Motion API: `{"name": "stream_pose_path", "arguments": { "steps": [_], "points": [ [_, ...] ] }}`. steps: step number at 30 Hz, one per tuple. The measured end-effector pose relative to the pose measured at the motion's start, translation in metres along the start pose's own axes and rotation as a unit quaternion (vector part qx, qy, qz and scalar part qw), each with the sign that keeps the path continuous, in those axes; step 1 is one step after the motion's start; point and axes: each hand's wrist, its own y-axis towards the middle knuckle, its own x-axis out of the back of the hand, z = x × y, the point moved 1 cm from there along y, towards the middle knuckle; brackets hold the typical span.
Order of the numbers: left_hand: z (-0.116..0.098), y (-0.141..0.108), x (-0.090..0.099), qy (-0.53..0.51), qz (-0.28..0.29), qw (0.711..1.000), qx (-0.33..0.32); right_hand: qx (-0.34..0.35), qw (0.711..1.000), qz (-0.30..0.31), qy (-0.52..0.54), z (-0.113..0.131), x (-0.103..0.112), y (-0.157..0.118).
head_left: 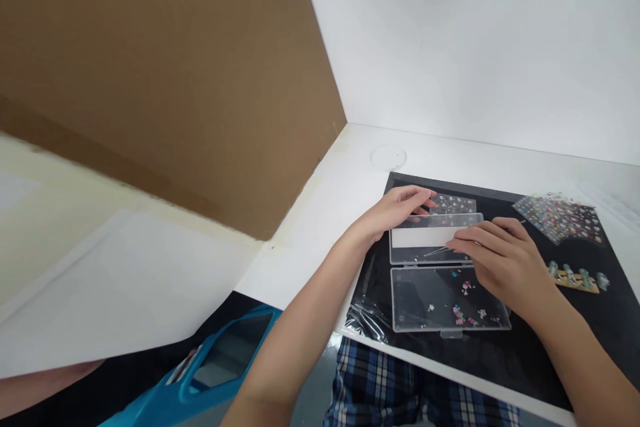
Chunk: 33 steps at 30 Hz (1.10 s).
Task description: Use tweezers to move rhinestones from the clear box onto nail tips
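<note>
Cardboard panel leaning in far left, blue plastic case low beside it. Our left grip wide, fingers flat across far edge of clear hinged box; crumpled plastic bag just beside. Small coloured gems loose in open near tray: knock or tilt could spill them across black mat. Right grip narrow, curled over box lid; cannot tell if it holds thin metal tool there. Gem sticker sheet, gold strip with teal clips further right, not in way.
</note>
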Motion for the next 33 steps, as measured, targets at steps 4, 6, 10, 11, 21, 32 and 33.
{"name": "stream_pose_path", "arguments": {
  "steps": [4, 6, 10, 11, 21, 32, 33],
  "points": [
    [0.0011, 0.0010, 0.0007, -0.003, 0.004, 1.000, -0.004, 0.007, 1.000, 0.000, -0.002, 0.0009, 0.0002, 0.0000],
    [0.0018, 0.0013, 0.0012, -0.004, 0.006, 1.000, -0.005, 0.004, 1.000, 0.008, -0.001, 0.0004, -0.0007, -0.0007],
    [0.0027, 0.0014, 0.0017, -0.001, 0.008, 1.000, -0.006, -0.010, 1.000, 0.017, -0.006, -0.0016, -0.0013, -0.0019],
    [0.0028, 0.0014, 0.0016, 0.001, 0.009, 1.000, -0.006, -0.010, 1.000, 0.015, -0.007, -0.0018, -0.0012, -0.0018],
    [0.0029, 0.0015, 0.0004, 0.002, 0.005, 1.000, -0.001, 0.002, 1.000, 0.005, -0.006, 0.0007, -0.0016, 0.0010],
    [0.0042, 0.0025, 0.0004, 0.006, 0.010, 1.000, -0.006, 0.019, 1.000, 0.009, -0.017, 0.0020, -0.0005, 0.0006],
    [0.0045, 0.0026, 0.0005, 0.008, 0.011, 1.000, -0.007, 0.019, 1.000, 0.009, -0.021, 0.0020, -0.0002, 0.0007]
  ]
}}
